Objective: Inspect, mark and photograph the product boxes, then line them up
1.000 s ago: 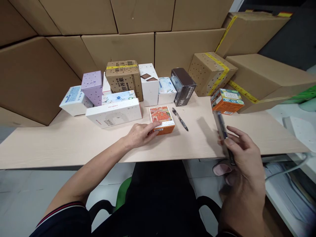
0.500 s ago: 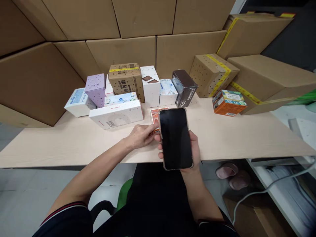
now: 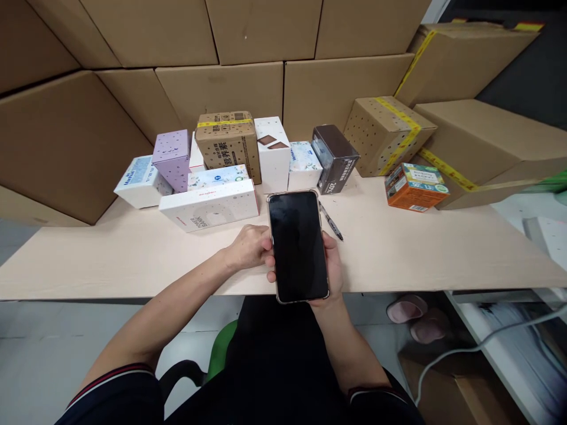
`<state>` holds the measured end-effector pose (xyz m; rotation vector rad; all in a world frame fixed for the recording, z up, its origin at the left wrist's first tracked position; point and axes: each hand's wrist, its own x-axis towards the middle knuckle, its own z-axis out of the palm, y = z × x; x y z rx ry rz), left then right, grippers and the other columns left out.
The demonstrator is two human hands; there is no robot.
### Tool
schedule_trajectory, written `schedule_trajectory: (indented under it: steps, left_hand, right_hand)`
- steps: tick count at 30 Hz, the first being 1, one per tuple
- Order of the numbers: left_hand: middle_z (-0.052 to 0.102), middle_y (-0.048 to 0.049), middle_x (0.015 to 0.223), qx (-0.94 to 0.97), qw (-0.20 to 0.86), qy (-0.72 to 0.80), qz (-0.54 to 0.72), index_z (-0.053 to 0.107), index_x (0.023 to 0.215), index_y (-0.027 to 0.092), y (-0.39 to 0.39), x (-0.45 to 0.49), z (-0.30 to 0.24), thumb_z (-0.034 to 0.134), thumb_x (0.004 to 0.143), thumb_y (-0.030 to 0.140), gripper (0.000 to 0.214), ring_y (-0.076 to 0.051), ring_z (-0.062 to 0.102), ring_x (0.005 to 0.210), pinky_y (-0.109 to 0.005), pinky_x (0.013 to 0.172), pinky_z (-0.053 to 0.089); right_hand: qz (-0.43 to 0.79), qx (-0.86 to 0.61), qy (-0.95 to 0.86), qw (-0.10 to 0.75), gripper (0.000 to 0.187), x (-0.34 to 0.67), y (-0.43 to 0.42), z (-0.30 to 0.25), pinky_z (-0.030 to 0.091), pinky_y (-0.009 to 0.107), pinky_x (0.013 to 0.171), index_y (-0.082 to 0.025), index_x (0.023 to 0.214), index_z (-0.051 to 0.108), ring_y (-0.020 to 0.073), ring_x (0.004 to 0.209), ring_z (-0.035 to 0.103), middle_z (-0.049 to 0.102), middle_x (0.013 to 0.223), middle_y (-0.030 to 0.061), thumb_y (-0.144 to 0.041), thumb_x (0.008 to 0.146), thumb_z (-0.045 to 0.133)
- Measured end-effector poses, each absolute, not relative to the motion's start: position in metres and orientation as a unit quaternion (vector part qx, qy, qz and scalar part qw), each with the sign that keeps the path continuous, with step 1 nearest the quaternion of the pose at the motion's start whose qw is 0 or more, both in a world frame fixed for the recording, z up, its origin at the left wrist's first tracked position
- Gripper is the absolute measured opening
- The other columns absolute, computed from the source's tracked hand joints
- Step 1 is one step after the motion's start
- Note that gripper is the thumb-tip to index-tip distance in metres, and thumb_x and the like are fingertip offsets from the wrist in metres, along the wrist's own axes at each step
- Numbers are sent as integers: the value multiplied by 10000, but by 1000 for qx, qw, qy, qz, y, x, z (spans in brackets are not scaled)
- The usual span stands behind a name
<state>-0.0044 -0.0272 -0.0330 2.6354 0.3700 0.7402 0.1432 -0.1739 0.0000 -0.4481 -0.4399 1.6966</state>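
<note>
A dark-screened phone (image 3: 299, 248) in a clear case is tilted up over the table's front edge. My right hand (image 3: 333, 265) is closed round it, thumb side on the right and fingertips showing at its left edge. My left hand (image 3: 248, 247) rests on the table just left of the phone; its fingertips are hidden behind the phone and the right hand's fingers, so what they touch does not show. A pen (image 3: 331, 221) lies to the right of the phone's upper end. The red-orange printed item seen before is covered by the phone.
Behind the hands stand a white power bank box (image 3: 210, 205), a purple box (image 3: 172, 156), a brown carton (image 3: 228, 144), a tall white box (image 3: 272, 159) and a dark brown box (image 3: 334, 159). An orange box (image 3: 416, 188) sits right, beside large cartons (image 3: 491, 141).
My right hand has moved the phone left, covering the red-orange item near my left hand and uncovering the pen. The left fingertips have passed out of sight. The view has shifted slightly.
</note>
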Motion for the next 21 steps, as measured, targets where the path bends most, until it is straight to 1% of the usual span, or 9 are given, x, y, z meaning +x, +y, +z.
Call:
schedule_trajectory:
  steps: [4, 7, 10, 14, 17, 21]
  left_hand:
    - [577, 31, 593, 946, 176, 120, 244, 512, 644, 177, -29, -6, -24, 589, 802, 186, 176, -122, 595, 546, -219, 513, 431]
    - [579, 28, 600, 949, 169, 123, 234, 496, 637, 178, -29, -6, -23, 592, 802, 202, 192, -128, 598, 556, -223, 518, 419]
    - [582, 30, 600, 951, 168, 132, 224, 507, 641, 177, -30, -6, -23, 604, 789, 200, 179, -125, 596, 554, -220, 522, 415]
    - [581, 31, 587, 950, 172, 147, 214, 515, 620, 174, -31, -5, -22, 581, 737, 129, 142, -123, 590, 547, -214, 509, 408]
    - [577, 35, 552, 947, 176, 162, 214, 506, 598, 169, -32, -4, -22, 547, 712, 71, 156, -112, 564, 510, -207, 481, 389]
    - [586, 38, 536, 948, 169, 159, 220, 572, 660, 169, -33, -4, -22, 567, 726, 86, 106, -126, 573, 512, -214, 486, 406]
  right_hand:
    - [735, -168, -172, 634, 627, 142, -169, -1, 609, 557, 804, -231, 1204, 706, 328, 961, 692, 762, 1134, 128, -683, 868, 430]
    - [736, -149, -173, 638, 617, 140, -168, 0, 609, 550, 794, -221, 1200, 702, 308, 915, 683, 748, 1166, 134, -670, 860, 451]
    - [735, -162, -173, 635, 614, 138, -169, 3, 610, 537, 777, -231, 1198, 692, 302, 893, 681, 745, 1133, 123, -674, 852, 443]
    - [741, -158, -171, 630, 633, 137, -169, 1, 619, 509, 767, -230, 1224, 661, 331, 990, 694, 750, 1091, 119, -693, 844, 455]
    - [747, -126, -175, 629, 649, 136, -167, -3, 630, 538, 804, -226, 1266, 624, 347, 1061, 697, 755, 1101, 121, -690, 826, 510]
    - [749, -111, -191, 625, 675, 137, -165, -2, 635, 564, 844, -213, 1291, 604, 350, 1089, 710, 757, 1145, 137, -693, 820, 546]
